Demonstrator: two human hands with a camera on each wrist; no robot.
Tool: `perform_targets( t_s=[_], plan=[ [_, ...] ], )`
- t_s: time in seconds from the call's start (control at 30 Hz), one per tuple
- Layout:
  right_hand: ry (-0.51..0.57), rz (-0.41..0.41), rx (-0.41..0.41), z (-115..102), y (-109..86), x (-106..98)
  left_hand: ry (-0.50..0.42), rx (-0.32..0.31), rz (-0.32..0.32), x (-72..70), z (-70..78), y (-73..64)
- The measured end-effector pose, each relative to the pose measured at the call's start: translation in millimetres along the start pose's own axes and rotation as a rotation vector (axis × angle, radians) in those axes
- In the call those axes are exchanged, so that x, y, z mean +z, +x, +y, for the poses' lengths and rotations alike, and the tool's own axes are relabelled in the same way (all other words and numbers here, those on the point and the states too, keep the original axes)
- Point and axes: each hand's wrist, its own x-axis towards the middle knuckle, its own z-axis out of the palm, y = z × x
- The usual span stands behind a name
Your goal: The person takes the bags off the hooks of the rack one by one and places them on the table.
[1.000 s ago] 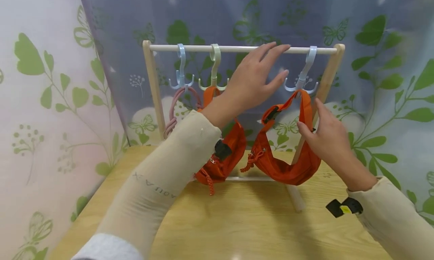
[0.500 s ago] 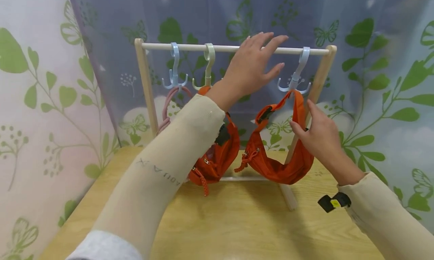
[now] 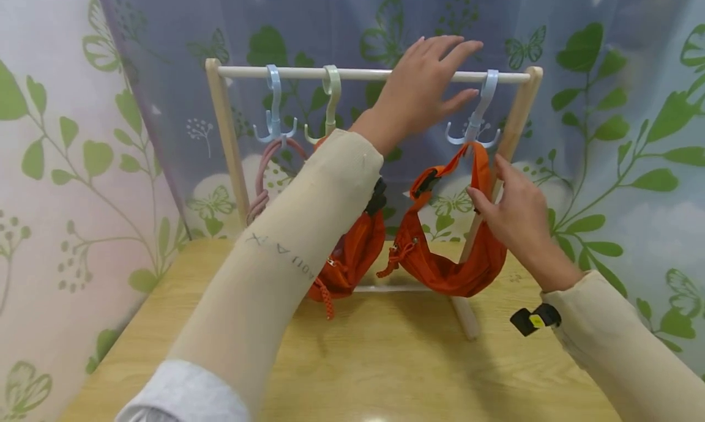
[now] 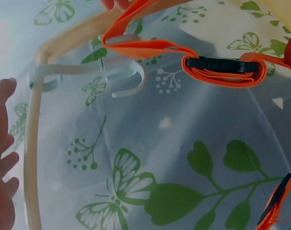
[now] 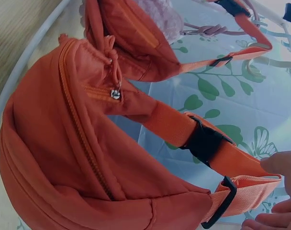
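Orange bag (image 3: 454, 274) hangs; right fingers (image 3: 506, 173) beside its strap (image 3: 481, 167)

Within the last second the left hand (image 3: 425, 82) has been raised, its fingertips now lifted above the white rail (image 3: 363, 74), and it has been shifted rightward until the light-blue multi-prong hook (image 3: 482, 101) is just beside the thumb. Well below the fingers, more of the left-side orange waist bag (image 3: 355, 257) is covered by the sleeve (image 3: 286, 244).
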Motion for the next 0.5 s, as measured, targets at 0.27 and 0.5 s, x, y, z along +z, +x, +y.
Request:
perform_targets(
  t_s=[0.27, 0.5],
  plan=[
    [-0.011, 0.004, 0.026, -5, 9.3, 4, 0.025, 0.029, -0.064, 6.8, 3.0, 15.0],
    [0.003, 0.006, 0.045, -9, 15.2, 14, 0.044, 0.04, -0.113, 9.0, 10.3, 24.6]
  ],
)
